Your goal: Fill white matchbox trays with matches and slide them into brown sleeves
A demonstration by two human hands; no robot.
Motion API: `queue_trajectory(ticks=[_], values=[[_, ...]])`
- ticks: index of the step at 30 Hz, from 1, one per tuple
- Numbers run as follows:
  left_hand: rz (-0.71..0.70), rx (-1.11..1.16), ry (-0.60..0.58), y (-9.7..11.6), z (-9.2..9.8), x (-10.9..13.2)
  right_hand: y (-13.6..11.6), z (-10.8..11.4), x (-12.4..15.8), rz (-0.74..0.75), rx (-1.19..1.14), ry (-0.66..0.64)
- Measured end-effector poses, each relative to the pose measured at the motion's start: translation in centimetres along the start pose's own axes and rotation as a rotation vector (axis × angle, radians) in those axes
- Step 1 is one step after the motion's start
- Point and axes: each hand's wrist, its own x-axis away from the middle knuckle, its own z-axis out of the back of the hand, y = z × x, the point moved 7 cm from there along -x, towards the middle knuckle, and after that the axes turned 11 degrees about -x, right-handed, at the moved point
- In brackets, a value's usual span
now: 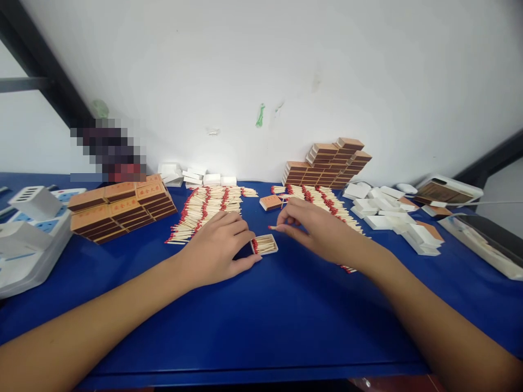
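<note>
A small white matchbox tray [265,244] filled with red-tipped matches lies on the blue table [261,321]. My left hand [218,245] curls around the tray's left side, thumb and fingers holding it in place. My right hand [314,226] hovers just right of the tray and pinches a single match [273,227] whose red tip points left above the tray. A pile of loose matches [204,209] lies behind my left hand, and another pile of matches [327,204] runs behind my right hand.
Stacks of brown matchboxes stand at the left [120,209] and at the back right [327,163]. One brown box sleeve [270,202] lies between the piles. White empty trays [388,209] are scattered on the right, more [192,175] by the wall. Power strips [32,228] sit far left.
</note>
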Motion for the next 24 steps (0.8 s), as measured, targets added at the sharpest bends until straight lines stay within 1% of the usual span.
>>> queue_trajectory(ticks=[2,4,7,14,17,20,22,24], values=[[-0.002,-0.003,0.005,0.0,0.0,0.0,-1.8,-0.8,0.3,0.037,-0.019,-0.033],[-0.009,-0.009,0.016,0.1,0.0,-0.1,-2.8,-1.6,0.5,0.072,0.0,-0.053],[-0.021,-0.023,0.019,0.1,0.0,-0.1,-3.2,-2.4,0.4,0.104,0.066,-0.058],[-0.025,-0.042,0.002,0.0,-0.1,-0.1,-3.7,-2.9,0.0,0.152,0.174,-0.03],[-0.026,-0.036,-0.009,0.0,-0.1,-0.1,-3.6,-3.1,-0.1,0.147,0.171,-0.027],[-0.027,-0.037,-0.002,0.0,-0.1,0.0,-3.2,-3.1,0.0,0.14,0.105,-0.032],[-0.028,-0.038,0.006,0.0,-0.1,0.0,-2.4,-2.8,-0.1,0.127,0.051,-0.026],[-0.031,-0.036,0.016,0.0,0.0,0.0,-0.8,-2.0,-0.3,0.099,0.049,0.014]])
